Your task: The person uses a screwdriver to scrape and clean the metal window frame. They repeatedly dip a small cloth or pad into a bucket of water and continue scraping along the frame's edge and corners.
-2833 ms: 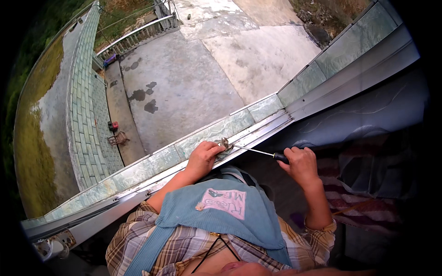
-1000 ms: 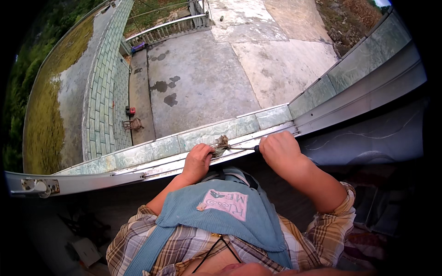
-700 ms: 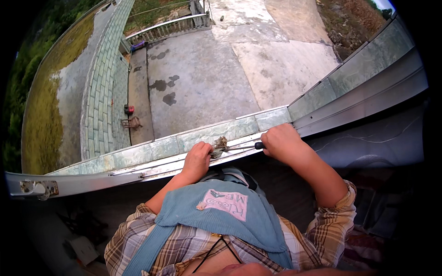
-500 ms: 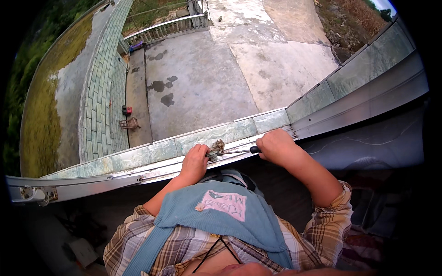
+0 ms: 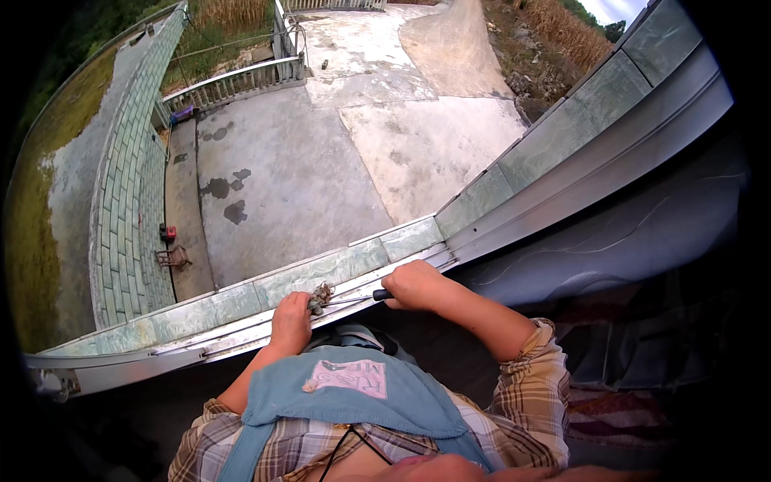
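My right hand is closed round the black handle of a screwdriver above the window track. Its thin metal shaft points left along the track, and the tip meets a dirty, crumpled grey-brown rag. My left hand grips the rag's left side, fingers bent over it at the edge of the track. Part of the rag is hidden behind those fingers. Dark grime shows in the grooves of the white metal track.
Pale green stone tiles line the outer sill just beyond the track. Far below lies a concrete yard, beside a green brick wall. A metal window frame rises at the right, with a grey-blue patterned surface near it.
The whole view has swung, so the sill and both hands appear lower and farther left. Both hands keep their hold on the rag and screwdriver, with little change along the track.
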`<move>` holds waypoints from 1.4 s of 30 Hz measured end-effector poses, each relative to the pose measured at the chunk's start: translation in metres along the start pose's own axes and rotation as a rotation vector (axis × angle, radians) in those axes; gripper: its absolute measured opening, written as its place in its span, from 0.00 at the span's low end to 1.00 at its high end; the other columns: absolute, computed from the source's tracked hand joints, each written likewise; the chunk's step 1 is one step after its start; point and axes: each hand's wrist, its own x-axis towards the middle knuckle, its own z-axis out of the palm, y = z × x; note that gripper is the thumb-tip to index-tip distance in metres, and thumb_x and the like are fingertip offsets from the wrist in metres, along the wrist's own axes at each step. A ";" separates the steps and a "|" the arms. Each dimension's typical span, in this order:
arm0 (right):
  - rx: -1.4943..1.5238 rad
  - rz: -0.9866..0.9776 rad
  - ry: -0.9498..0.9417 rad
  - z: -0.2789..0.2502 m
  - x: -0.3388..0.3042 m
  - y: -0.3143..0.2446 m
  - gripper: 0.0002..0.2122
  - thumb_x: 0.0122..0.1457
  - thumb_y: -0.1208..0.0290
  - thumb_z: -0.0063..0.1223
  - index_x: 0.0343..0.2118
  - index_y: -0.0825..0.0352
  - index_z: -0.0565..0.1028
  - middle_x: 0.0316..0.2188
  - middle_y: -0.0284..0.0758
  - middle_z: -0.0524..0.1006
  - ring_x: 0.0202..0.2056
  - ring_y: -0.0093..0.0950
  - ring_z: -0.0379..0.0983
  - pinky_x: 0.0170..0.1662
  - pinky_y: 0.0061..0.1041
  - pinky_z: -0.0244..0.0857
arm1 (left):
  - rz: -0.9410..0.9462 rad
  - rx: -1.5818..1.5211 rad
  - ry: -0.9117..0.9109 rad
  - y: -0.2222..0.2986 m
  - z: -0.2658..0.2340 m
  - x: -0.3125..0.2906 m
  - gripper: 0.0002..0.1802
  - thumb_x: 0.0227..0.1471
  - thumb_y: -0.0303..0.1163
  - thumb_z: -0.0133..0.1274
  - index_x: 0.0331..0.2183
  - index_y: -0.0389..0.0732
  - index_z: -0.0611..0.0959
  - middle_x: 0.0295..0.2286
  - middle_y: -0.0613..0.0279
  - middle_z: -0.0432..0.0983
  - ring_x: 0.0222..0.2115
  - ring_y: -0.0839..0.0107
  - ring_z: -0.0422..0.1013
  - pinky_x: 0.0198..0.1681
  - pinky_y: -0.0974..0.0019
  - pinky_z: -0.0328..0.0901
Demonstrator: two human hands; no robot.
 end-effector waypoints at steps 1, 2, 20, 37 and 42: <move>0.022 0.005 -0.001 0.006 0.000 0.003 0.15 0.51 0.56 0.63 0.28 0.67 0.82 0.27 0.42 0.82 0.32 0.42 0.80 0.37 0.40 0.74 | 0.002 0.001 0.009 0.001 0.001 0.000 0.18 0.41 0.17 0.57 0.38 0.38 0.77 0.35 0.49 0.74 0.38 0.48 0.71 0.43 0.51 0.67; 0.048 0.005 -0.002 0.011 0.000 0.004 0.16 0.51 0.56 0.63 0.28 0.67 0.82 0.26 0.42 0.81 0.32 0.42 0.80 0.37 0.40 0.74 | 0.000 0.007 0.016 0.000 0.001 -0.002 0.18 0.41 0.16 0.57 0.38 0.37 0.77 0.35 0.48 0.74 0.38 0.48 0.71 0.43 0.51 0.67; -0.071 -0.257 0.313 0.018 0.042 0.002 0.05 0.49 0.69 0.57 0.24 0.64 0.74 0.19 0.41 0.77 0.24 0.42 0.78 0.27 0.42 0.70 | -0.048 0.058 0.038 -0.010 -0.019 -0.021 0.14 0.44 0.18 0.53 0.37 0.39 0.77 0.33 0.52 0.74 0.38 0.49 0.71 0.40 0.52 0.68; -0.029 -0.222 0.146 0.017 0.054 -0.022 0.12 0.49 0.61 0.62 0.28 0.64 0.76 0.23 0.41 0.79 0.28 0.44 0.78 0.30 0.44 0.71 | -0.152 0.146 0.210 -0.015 -0.022 -0.043 0.13 0.42 0.18 0.53 0.34 0.40 0.77 0.29 0.53 0.74 0.35 0.50 0.73 0.36 0.52 0.69; 0.006 -0.207 0.190 0.022 0.055 -0.034 0.10 0.47 0.63 0.61 0.27 0.64 0.77 0.23 0.42 0.80 0.29 0.43 0.79 0.32 0.43 0.72 | -0.173 0.120 0.208 -0.020 -0.028 -0.044 0.12 0.42 0.17 0.52 0.33 0.39 0.79 0.29 0.50 0.76 0.34 0.48 0.73 0.37 0.50 0.68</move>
